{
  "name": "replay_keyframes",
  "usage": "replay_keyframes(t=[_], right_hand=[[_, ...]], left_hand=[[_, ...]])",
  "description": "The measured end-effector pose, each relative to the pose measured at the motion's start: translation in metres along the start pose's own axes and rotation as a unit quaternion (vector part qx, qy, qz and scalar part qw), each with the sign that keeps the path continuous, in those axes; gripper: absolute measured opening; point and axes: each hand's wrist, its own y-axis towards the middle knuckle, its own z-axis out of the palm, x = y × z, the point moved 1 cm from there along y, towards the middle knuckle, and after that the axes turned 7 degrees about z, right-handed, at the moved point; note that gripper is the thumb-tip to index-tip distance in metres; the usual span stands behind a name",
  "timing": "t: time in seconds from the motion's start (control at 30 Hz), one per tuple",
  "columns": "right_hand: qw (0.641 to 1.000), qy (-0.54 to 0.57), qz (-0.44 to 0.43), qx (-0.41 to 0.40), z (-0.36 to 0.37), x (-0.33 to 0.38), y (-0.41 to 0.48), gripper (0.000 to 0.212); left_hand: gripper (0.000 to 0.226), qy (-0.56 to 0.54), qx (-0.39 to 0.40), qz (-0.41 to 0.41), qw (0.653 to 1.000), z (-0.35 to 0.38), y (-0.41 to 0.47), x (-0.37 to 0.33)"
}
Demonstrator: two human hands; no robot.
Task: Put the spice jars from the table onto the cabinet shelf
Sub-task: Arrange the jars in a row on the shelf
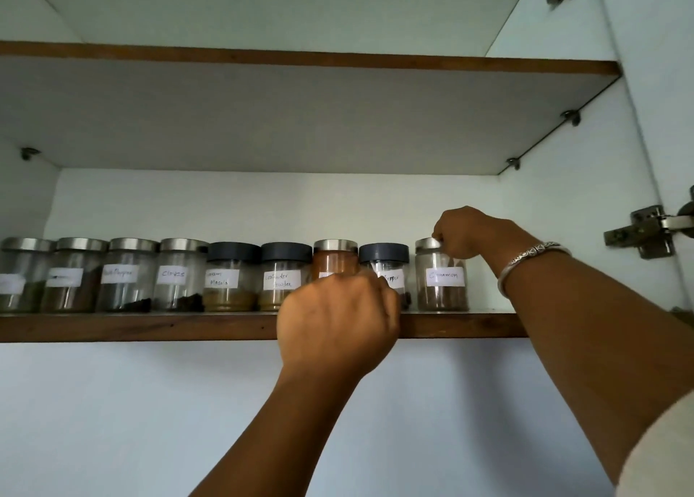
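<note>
Steel-lidded cinnamon jar pinched by right hand

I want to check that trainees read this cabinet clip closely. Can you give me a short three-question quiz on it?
1. How many jars stand on the shelf?
2. True or false: the right hand lies flat on the shelf, touching no jar.
3. The bracelet sits on: A the left wrist, B the right wrist, C the shelf.
Key: 1 nine; 2 false, it grips the lid of the cinnamon jar; 3 B.
</note>
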Motion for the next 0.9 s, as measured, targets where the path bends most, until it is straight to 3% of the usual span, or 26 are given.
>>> replay_keyframes(t=[0.13, 0.6, 0.77, 0.9], right_hand=[[1.000, -0.008, -0.006, 0.008, 0.007, 0.000, 0.005, 0.012], [0.999, 0.026, -0.021, 0.035, 0.019, 0.000, 0.010, 0.027], [0.998, 0.037, -0.032, 0.026, 0.025, 0.000, 0.013, 0.015], [0.998, 0.034, -0.032, 0.043, 0.024, 0.001, 0.011, 0.019]], left_hand=[[0.036, 0.002, -0.007, -0.001, 1.000, -0.002, 0.000, -0.001], [0.036, -0.010, -0.014, -0.007, 1.000, -0.003, 0.000, -0.001], [0.032, -0.015, -0.013, -0.002, 1.000, -0.004, -0.001, -0.001], [0.032, -0.023, -0.012, -0.005, 1.000, -0.003, -0.001, -0.001]])
